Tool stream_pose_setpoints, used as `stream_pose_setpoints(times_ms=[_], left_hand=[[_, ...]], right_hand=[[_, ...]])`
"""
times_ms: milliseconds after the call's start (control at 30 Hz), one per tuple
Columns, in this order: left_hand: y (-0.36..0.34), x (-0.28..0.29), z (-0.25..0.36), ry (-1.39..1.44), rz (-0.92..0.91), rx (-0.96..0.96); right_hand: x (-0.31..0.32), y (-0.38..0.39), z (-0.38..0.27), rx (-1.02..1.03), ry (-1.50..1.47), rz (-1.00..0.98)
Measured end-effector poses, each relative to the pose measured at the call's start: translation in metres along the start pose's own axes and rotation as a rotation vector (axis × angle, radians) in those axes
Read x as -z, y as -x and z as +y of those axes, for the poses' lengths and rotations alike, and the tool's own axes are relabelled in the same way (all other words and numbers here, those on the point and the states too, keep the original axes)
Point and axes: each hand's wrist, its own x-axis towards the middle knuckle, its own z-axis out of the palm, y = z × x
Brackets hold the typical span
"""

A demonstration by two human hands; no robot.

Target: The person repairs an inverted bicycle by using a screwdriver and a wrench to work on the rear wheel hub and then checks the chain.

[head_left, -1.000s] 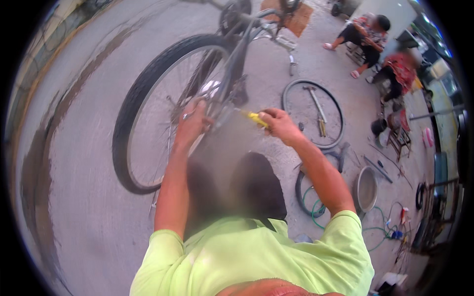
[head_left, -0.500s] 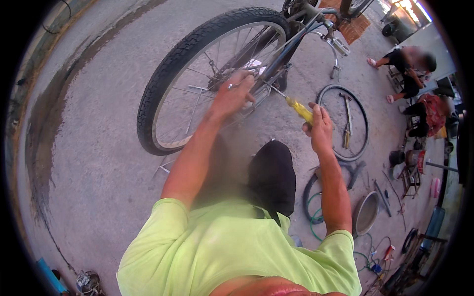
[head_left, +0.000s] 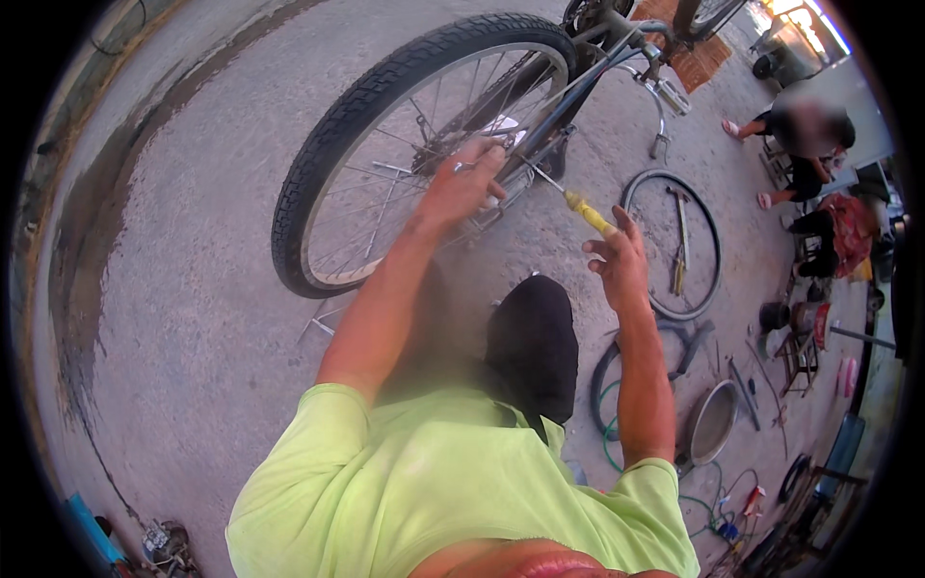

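Note:
A bicycle wheel with a black knobbly tyre and thin spokes stands at the upper middle, joined to a dark bicycle frame. My left hand, with a ring on one finger, is closed beside the hub and the frame tube. What its fingertips pinch is hidden. A screwdriver with a yellow handle slants between my hands, its shaft reaching the frame near my left fingers. At the handle's end, my right hand holds it loosely, with some fingers spread off the handle.
On the concrete to the right lie a loose tyre ringing a hammer, a dark inner tube and a metal basin. Two people sit at the far right. A crank with a pedal sticks out beyond the frame.
My right hand's fingers have loosened and spread around the end of the screwdriver handle. My left hand stays beside the hub. The whole view has shifted slightly.

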Motion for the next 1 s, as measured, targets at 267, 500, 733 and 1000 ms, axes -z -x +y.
stream_pose_setpoints(times_ms=[267,500,733,1000], left_hand=[[0.000,0.000,-0.002,0.005,0.014,-0.012],[-0.001,-0.001,-0.003,0.010,0.019,-0.028],[0.003,0.001,0.005,-0.018,0.017,0.009],[0.001,0.002,0.001,-0.015,0.015,0.003]], right_hand=[[0.002,0.001,0.000,-0.007,0.090,-0.035],[0.014,-0.011,0.015,0.007,0.152,-0.056],[-0.006,0.003,0.010,0.038,-0.025,0.000],[-0.010,0.004,-0.002,-0.030,-0.063,0.031]])
